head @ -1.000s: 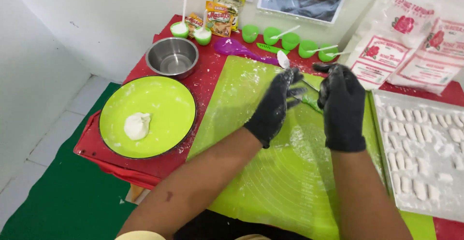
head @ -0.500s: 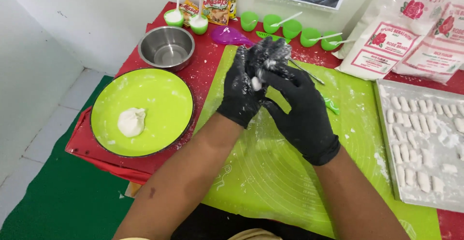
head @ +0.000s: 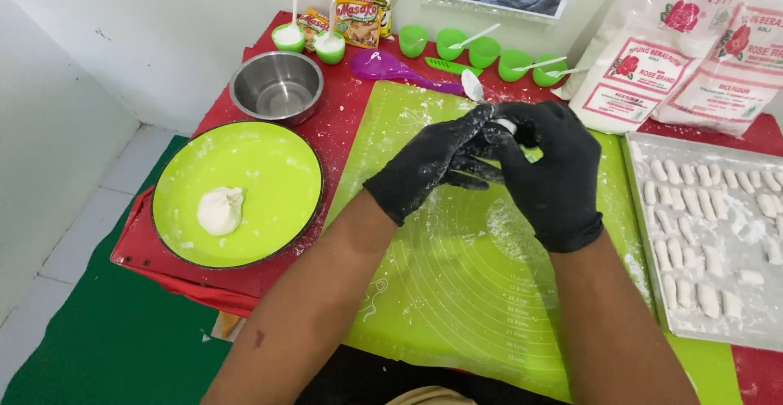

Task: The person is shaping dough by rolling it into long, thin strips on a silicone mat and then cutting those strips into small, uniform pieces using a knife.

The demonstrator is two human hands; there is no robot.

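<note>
Both hands wear black gloves dusted with white flour. My left hand [head: 432, 164] and my right hand [head: 550, 172] meet above the green silicone mat [head: 457, 291], fingers pinched together around a small white piece of dough [head: 506, 125] that barely shows between the fingertips. A lump of white dough [head: 220, 211] lies on the round green plate [head: 269, 185] to the left. At the right, a metal tray [head: 734, 331] holds several small shaped dough pieces [head: 681, 217] in rows.
A steel bowl [head: 277, 87] stands behind the plate. Small green cups [head: 483, 51] with white spoons, a purple scoop [head: 383, 66], seasoning packets [head: 359, 9] and flour bags [head: 652, 70] line the back of the red table [head: 334, 132]. Green floor mat [head: 106, 340] lies left.
The view has shifted; my hands have come back toward the mat's upper middle. The right hand now covers the dough piece that showed between the left fingers half a second ago.
</note>
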